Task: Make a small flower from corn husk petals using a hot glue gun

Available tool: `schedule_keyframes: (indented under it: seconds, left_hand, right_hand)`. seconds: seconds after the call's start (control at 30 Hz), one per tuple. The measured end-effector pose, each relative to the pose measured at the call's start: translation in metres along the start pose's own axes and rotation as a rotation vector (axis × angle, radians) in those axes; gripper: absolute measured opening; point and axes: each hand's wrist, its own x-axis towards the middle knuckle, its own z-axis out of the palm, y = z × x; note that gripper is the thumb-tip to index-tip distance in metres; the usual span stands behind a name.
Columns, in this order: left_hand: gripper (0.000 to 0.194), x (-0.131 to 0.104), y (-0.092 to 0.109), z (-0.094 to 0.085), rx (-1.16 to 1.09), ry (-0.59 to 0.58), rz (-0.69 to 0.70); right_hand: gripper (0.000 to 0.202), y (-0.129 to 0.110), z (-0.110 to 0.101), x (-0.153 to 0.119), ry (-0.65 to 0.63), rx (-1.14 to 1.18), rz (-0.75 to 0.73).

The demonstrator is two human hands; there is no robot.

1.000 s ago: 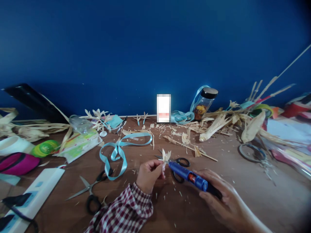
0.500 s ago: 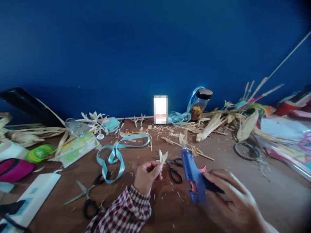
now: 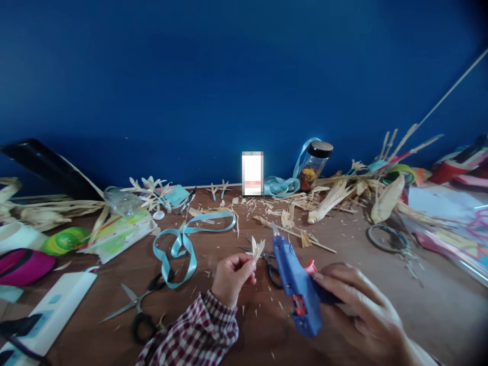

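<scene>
Between the thumb and fingers of my left hand (image 3: 236, 277) is pinched a small pale corn husk flower (image 3: 257, 248), its pointed petals facing up. My right hand (image 3: 362, 300) is closed round the handle of a blue glue gun (image 3: 295, 284) with a red trigger. The gun's metal nozzle points up and away, just right of the flower and apart from it. Partly behind the gun lie black-handled scissors (image 3: 273, 274). A loop of light blue ribbon (image 3: 190, 262) rests left of my left hand, and open scissors (image 3: 138, 305) lie nearer to me.
A white power strip (image 3: 57, 305) is at the lower left. Along the blue wall stand a black-lidded jar (image 3: 315, 165), more husk flowers (image 3: 150, 190) and dried husks (image 3: 331, 203). Husk scraps litter the brown table. A ring of wire (image 3: 387, 238) lies at the right.
My right hand has brought the glue gun left and slightly nearer to me, so its nozzle is closer to the flower. My left hand has barely moved.
</scene>
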Motion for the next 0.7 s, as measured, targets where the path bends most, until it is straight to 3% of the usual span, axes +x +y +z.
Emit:
schedule_keyframes:
  seconds: [0.7]
  left_hand:
    - [0.022,-0.001,0.004,0.003,-0.03,0.029,-0.03]
  right_hand:
    - [0.041,-0.006,-0.026,0.022,0.056,-0.112,0.001]
